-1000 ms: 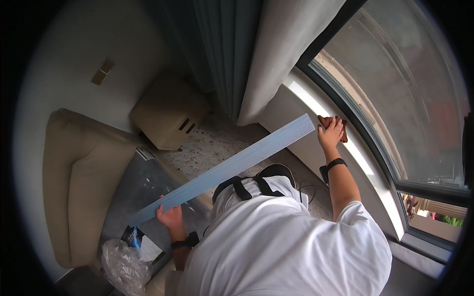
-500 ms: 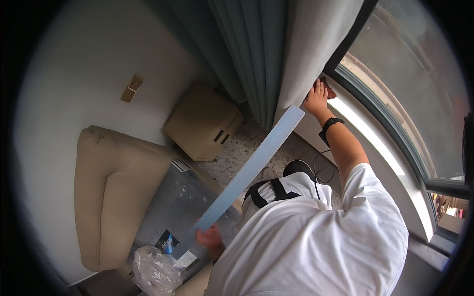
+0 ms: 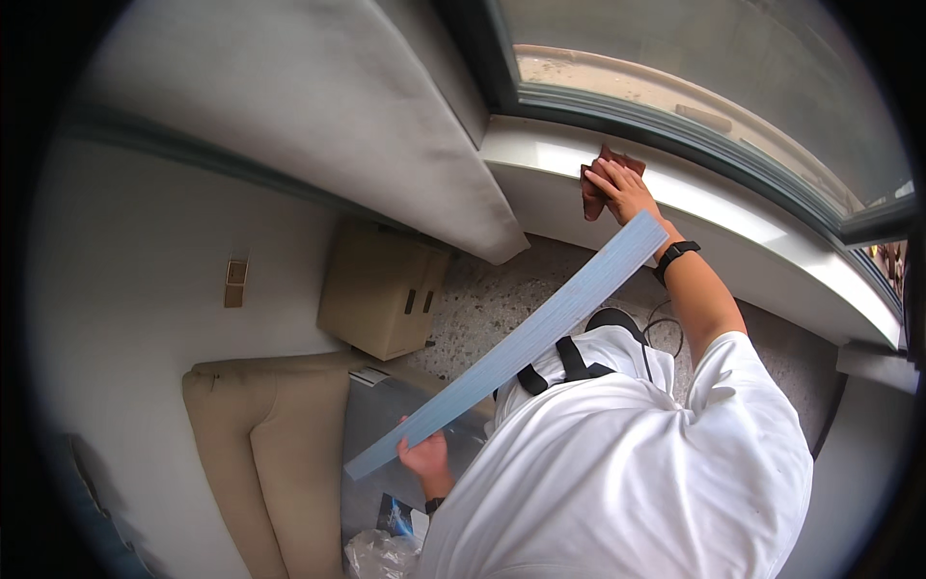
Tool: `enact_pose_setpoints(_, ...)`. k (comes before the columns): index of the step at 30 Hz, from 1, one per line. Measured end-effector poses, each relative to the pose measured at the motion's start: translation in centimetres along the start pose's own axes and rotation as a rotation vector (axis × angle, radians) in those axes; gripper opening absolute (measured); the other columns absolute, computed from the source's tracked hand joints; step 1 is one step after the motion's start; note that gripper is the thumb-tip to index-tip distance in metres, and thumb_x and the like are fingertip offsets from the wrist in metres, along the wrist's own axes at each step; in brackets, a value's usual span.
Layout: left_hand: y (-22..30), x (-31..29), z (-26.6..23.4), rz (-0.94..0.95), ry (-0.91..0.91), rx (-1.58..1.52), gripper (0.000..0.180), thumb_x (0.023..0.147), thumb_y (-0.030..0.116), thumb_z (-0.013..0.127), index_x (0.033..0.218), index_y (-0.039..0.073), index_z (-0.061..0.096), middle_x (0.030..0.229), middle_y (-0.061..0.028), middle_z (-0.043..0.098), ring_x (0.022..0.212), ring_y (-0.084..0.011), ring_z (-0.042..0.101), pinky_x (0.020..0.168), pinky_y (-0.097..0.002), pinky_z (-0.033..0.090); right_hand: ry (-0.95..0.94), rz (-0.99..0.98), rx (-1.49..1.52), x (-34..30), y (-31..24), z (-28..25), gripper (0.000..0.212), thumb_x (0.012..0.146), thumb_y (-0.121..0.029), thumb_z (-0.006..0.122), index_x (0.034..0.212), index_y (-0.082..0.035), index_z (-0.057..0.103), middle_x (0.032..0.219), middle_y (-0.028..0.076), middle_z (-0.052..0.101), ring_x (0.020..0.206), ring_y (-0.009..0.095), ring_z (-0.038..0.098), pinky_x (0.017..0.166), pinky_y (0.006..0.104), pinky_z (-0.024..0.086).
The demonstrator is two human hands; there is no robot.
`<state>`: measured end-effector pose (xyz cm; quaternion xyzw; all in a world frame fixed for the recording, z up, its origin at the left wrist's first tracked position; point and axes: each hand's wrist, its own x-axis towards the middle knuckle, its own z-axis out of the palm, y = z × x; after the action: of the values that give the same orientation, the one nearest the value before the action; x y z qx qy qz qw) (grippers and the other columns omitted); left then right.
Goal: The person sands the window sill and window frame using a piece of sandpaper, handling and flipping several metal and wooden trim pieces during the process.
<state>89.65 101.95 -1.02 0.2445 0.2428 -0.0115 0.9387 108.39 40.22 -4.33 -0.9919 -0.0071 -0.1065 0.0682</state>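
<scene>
A long, flat pale-blue board slants across the front of my body. Near its lower end my left hand is closed on it. The board's upper end crosses in front of my right wrist, where a black watch band shows. My right hand lies on a bunched reddish-brown cloth at the front edge of the white windowsill. Part of the cloth sticks out beyond the fingers and hangs over the edge.
A pale curtain hangs at upper left beside the window frame. A cardboard box stands by the wall. Beige padded furniture, a plastic-covered grey surface and a clear plastic bag lie at lower left. A cable loops on the floor.
The view has turned, bringing more sill into sight. My right hand and the cloth are farther from the curtain, at the sill's front edge. The board's upper end now overlaps my right wrist.
</scene>
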Motion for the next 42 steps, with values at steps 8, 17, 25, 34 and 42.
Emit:
enact_pose_setpoints(8, -15.1, 0.0, 8.2, -0.249, -0.034, 0.198, 0.050, 0.078, 0.021, 0.063, 0.126, 0.009, 0.059, 0.119, -0.0133, 0.065, 0.114, -0.0327, 0.062, 0.093, -0.0488, 0.054, 0.270, 0.154, 0.148, -19.1, 14.8, -4.8, 0.042, 0.088, -0.010, 0.057, 0.129, -0.016, 0.059, 0.138, 0.012, 0.054, 0.128, 0.033, 0.052, 0.107, 0.0448, 0.041)
enact_pose_setpoints(17, -32.9, -1.1, 16.5, -0.721, -0.270, 0.319, 0.050, 0.088, 0.021, 0.066, 0.134, 0.006, 0.053, 0.123, -0.0182, 0.063, 0.117, -0.0349, 0.061, 0.101, -0.0518, 0.051, 0.002, 1.239, 1.555, -49.4, 23.7, -9.3, 0.054, 0.090, -0.033, 0.068, 0.133, -0.005, 0.049, 0.109, 0.010, 0.064, 0.088, 0.020, 0.065, 0.085, 0.0356, 0.053)
enact_pose_setpoints(25, -42.3, 0.1, 24.1, -0.943, -0.500, 0.511, 0.051, 0.099, 0.028, 0.056, 0.143, 0.003, 0.046, 0.131, -0.0206, 0.060, 0.120, -0.0359, 0.061, 0.103, -0.0520, 0.051, 0.665, 1.266, 1.838, -52.9, 14.8, -11.3, 0.048, 0.096, -0.040, 0.064, 0.133, -0.011, 0.052, 0.110, 0.003, 0.064, 0.089, 0.017, 0.063, 0.088, 0.0303, 0.049)
enact_pose_setpoints(34, -46.7, 4.8, 30.2, -0.999, -0.628, 0.505, 0.050, 0.099, 0.018, 0.050, 0.146, 0.000, 0.043, 0.132, -0.0227, 0.059, 0.119, -0.0333, 0.062, 0.105, -0.0506, 0.050, 0.793, 1.320, 1.752, -44.3, 19.0, -13.7, 0.027, 0.099, -0.035, 0.059, 0.117, -0.016, 0.057, 0.100, 0.005, 0.066, 0.072, 0.023, 0.065, 0.060, 0.0380, 0.054)
enact_pose_setpoints(42, -45.1, 11.4, 33.7, -1.024, -0.585, 0.500, 0.050, 0.093, 0.011, 0.053, 0.141, 0.000, 0.049, 0.131, -0.0205, 0.061, 0.118, -0.0310, 0.063, 0.107, -0.0480, 0.049, 0.717, 1.434, 1.731, -33.3, 19.1, -13.3, 0.031, 0.097, -0.042, 0.063, 0.113, -0.015, 0.060, 0.089, 0.007, 0.065, 0.071, 0.025, 0.064, 0.060, 0.0396, 0.056)
